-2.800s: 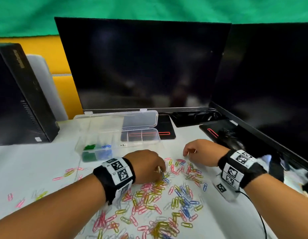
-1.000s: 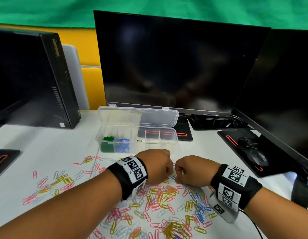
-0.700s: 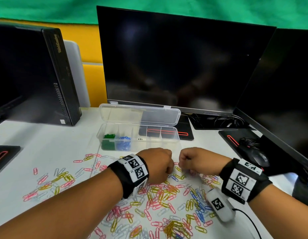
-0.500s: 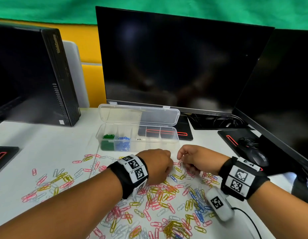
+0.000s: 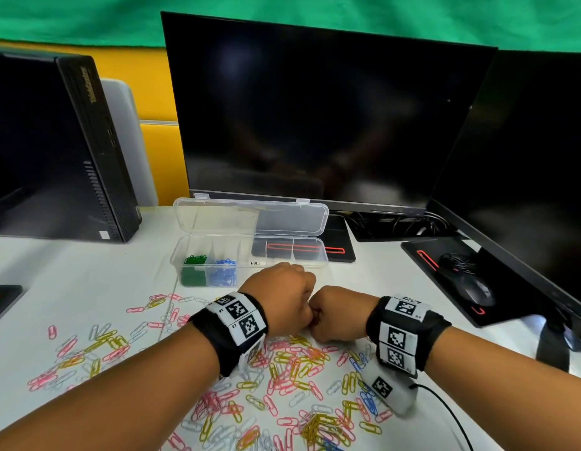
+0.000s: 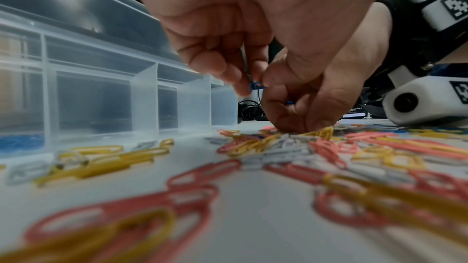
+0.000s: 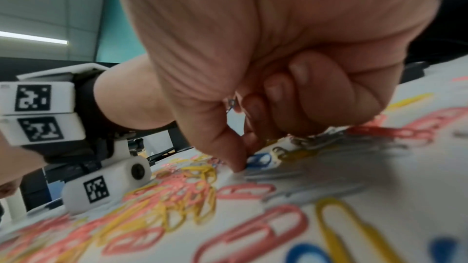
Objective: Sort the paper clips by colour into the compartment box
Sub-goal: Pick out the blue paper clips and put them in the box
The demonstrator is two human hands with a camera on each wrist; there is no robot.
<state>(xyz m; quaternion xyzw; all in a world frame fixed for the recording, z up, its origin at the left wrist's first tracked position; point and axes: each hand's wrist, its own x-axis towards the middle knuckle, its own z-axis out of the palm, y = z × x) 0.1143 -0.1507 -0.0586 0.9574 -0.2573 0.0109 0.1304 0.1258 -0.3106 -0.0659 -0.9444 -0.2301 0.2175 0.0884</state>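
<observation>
So far I have only green and blue clips in the compartment box (image 5: 250, 255), while my left hand (image 5: 282, 299) and right hand (image 5: 339, 315), knuckles touching, each pinch blue clips over the mixed pile (image 5: 292, 385) still unsorted.

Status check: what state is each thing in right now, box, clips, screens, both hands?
Clear plastic compartment box: lid open; green and blue compartments filled.
Loose coloured paper clips: scattered on the table, unsorted.
Black monitor: screen dark.
Left hand: pinching a blue paper clip.
Right hand: fingers curled, fingertips on the pile.
</observation>
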